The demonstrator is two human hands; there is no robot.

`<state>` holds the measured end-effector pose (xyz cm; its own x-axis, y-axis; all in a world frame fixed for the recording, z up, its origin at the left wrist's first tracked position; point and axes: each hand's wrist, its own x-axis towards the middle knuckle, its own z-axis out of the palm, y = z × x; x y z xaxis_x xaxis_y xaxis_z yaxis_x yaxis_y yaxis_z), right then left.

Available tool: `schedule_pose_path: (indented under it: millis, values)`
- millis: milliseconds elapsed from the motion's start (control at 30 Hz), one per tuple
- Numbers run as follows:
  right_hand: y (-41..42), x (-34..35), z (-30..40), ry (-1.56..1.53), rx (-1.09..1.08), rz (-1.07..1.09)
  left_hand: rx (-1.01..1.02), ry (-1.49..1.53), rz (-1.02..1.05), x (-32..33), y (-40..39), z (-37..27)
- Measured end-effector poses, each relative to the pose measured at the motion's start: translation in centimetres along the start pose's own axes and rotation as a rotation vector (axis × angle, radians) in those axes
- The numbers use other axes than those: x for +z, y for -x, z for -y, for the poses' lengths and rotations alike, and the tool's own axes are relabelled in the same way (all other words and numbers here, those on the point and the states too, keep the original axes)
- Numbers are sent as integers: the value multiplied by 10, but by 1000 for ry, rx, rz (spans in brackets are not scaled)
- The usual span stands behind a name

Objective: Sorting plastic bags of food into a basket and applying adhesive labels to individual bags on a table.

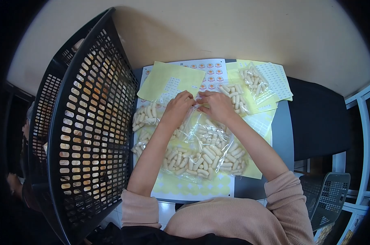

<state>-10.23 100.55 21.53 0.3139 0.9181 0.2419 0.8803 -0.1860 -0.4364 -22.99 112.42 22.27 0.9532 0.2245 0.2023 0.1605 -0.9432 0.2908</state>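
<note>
My left hand (180,105) and my right hand (217,105) meet over the middle of the table. Their fingertips pinch the upper end of a clear plastic bag (189,125); the exact grip is partly hidden. Below them lie clear zip bags of pale, sausage-shaped pieces (208,156), overlapping one another. Beside my right hand is another filled bag (236,98), with one more filled bag (254,80) farther back. Left of my left forearm sits a filled bag (146,114). A yellow label backing sheet (172,76) with small white labels lies just beyond my left hand.
A tall black perforated plastic crate (90,128) stands along the table's left side. Printed sticker sheets (214,65) and label sheets (273,76) cover much of the grey table (281,128). At right are a black-covered surface (319,119) and a grey crate (333,196). Another person's hand (15,183) shows far left.
</note>
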Motion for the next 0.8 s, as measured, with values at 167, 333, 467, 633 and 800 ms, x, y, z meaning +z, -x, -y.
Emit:
schedule_pose_path:
  millis: [167, 333, 467, 633, 800]
  values:
    - [-1, 0, -1, -13, -14, 4, 60, -63, 8, -3, -4, -3]
    - [-1, 2, -3, -26, -23, -16, -78, 145, 41, -6, -3, -3]
    - [-1, 5, -6, -42, -33, -20, -71, 216, 13, -6, -5, 2]
    - [-1, 9, -8, -43, -34, -36, -39, 203, -18, -2, -5, 4]
    - [-1, 9, -8, -34, -33, -21, 53, 7, 14, -3, -3, 1]
